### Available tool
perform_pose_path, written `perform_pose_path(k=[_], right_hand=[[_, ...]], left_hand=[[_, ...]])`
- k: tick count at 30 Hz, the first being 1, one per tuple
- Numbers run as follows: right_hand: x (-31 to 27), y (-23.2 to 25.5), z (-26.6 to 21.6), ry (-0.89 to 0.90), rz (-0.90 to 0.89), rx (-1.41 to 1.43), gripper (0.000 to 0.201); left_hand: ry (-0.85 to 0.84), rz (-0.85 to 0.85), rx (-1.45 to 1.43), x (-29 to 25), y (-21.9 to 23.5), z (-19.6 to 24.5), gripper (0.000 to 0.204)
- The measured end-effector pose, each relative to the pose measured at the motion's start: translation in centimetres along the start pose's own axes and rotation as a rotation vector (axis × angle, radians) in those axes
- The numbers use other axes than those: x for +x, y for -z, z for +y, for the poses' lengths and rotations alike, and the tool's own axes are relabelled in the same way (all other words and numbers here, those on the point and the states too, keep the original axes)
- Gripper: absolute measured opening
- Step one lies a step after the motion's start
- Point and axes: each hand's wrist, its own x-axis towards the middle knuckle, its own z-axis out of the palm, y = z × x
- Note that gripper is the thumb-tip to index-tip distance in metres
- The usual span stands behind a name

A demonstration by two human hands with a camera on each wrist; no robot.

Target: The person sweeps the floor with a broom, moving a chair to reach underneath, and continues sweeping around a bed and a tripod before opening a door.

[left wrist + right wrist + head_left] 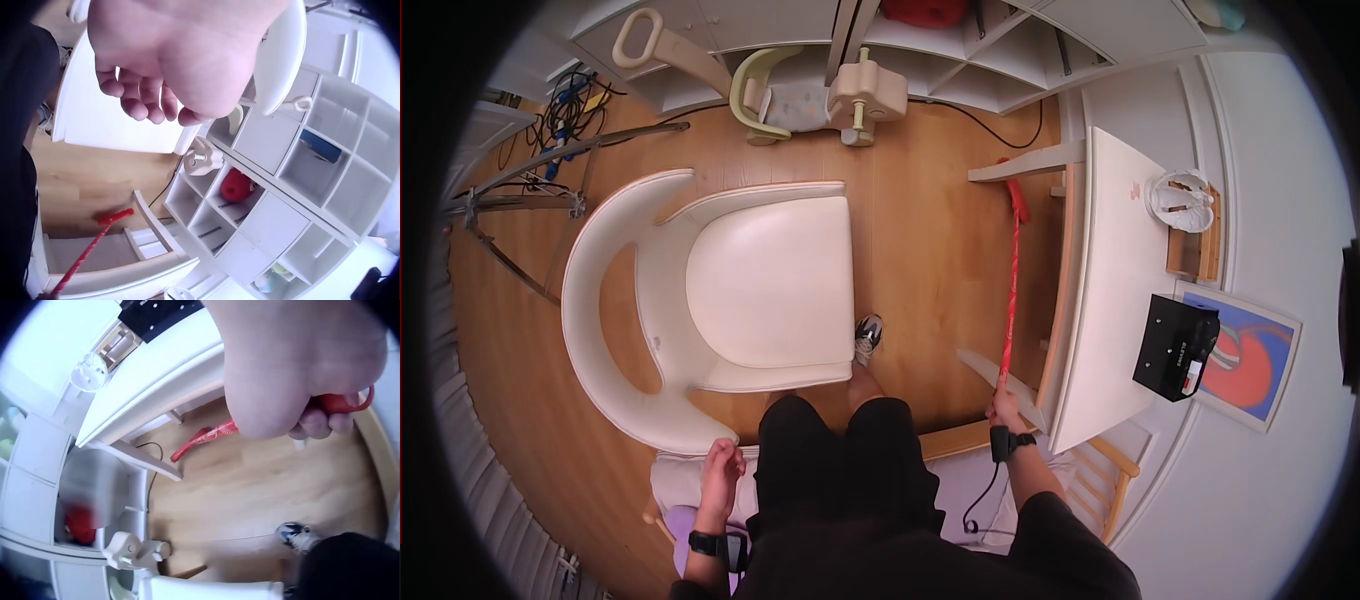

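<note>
A long red stick (1012,290) with a broad red head (1017,202) reaches over the floor beside the white table. My right hand (1004,405) grips its near end; in the right wrist view the fingers of the right hand (306,369) curl round the red handle (334,403), which ends in a loop. The head lies by the table leg, low at the floor. My left hand (722,468) hangs near the armrest of the white chair, holding nothing; in the left wrist view the left hand (181,56) has loosely bent fingers.
A white armchair (770,285) stands front left, a child's ride-on toy (800,105) beyond it. The white table (1110,290) is at the right, with a black box (1170,345) at its far side. Shelves (990,85), cables (570,120) and a metal frame (525,200) border the floor.
</note>
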Motion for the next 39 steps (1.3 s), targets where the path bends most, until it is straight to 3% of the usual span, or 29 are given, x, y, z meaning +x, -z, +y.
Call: perform_pose_path(k=[3, 6, 11, 13, 15, 16, 17, 19, 21, 24, 26, 29, 32, 35, 37, 38, 39], right_hand=[[9.9, -5.0, -5.0, 0.018, 0.199, -0.208, 0.063], [10.6, -6.8, -13.4, 0.083, 0.182, -0.254, 0.076], [18.4, -6.5, -20.5, 0.227, 0.361, -0.286, 0.074], [26.6, -5.4, -20.5, 0.373, 0.418, -0.481, 0.071], [27.6, -4.4, -22.6, 0.227, 0.285, -0.484, 0.066], [33.2, -4.2, -20.1, 0.337, 0.460, -0.605, 0.064], [30.1, -4.1, -20.7, 0.327, 0.465, -0.608, 0.064], [23.0, -4.5, -22.1, 0.229, 0.302, -0.480, 0.065], [23.6, -4.8, -19.6, 0.166, 0.266, -0.445, 0.068], [28.1, -4.5, -13.6, 0.222, 0.237, -0.497, 0.071], [30.6, -4.1, -9.8, 0.125, 0.001, -0.361, 0.075], [22.7, -4.1, -7.7, 0.013, 0.051, -0.317, 0.077], [15.9, -4.0, -2.9, -0.001, 0.014, -0.378, 0.074], [8.8, -5.1, 3.4, 0.021, 0.029, -0.318, 0.077], [4.5, -5.4, 8.2, -0.133, -0.013, -0.268, 0.071], [1.2, -5.2, 10.0, -0.080, -0.003, -0.268, 0.070], [-2.0, -4.7, 12.0, -0.196, -0.076, -0.241, 0.067]], left_hand=[[-0.002, 0.127, -0.049, -3.2, 0.7, -0.6, 0.012], [-0.029, 0.215, -0.119, -5.3, 1.3, -2.0, 0.008], [0.052, 0.394, -0.150, -8.2, 1.8, -3.5, 0.010], [0.081, 0.447, -0.107, -8.2, -0.2, -2.7, 0.010], [0.102, 0.499, -0.167, -8.1, 0.4, -3.5, 0.009], [0.127, 0.511, -0.168, -7.8, -0.3, -3.2, 0.010], [0.136, 0.508, -0.161, -7.4, -0.5, -3.2, 0.010], [0.124, 0.468, -0.138, -6.5, -0.4, -3.3, 0.010], [0.111, 0.436, -0.138, -6.2, -0.3, -3.1, 0.011], [0.090, 0.369, -0.123, -5.8, 0.0, -2.4, 0.012], [0.080, 0.327, -0.106, -5.6, 0.7, -1.7, 0.012], [0.073, 0.254, -0.099, -4.8, 2.6, -1.0, 0.010], [0.106, 0.309, -0.079, -3.9, 3.2, -0.4, 0.010], [0.106, 0.220, -0.067, -3.1, 5.2, -0.2, 0.011], [0.100, 0.200, -0.055, -2.8, 5.8, 0.5, 0.011], [0.091, 0.191, -0.047, -2.9, 6.2, 0.9, 0.011], [0.090, 0.185, -0.039, -2.9, 6.8, 1.3, 0.011]])
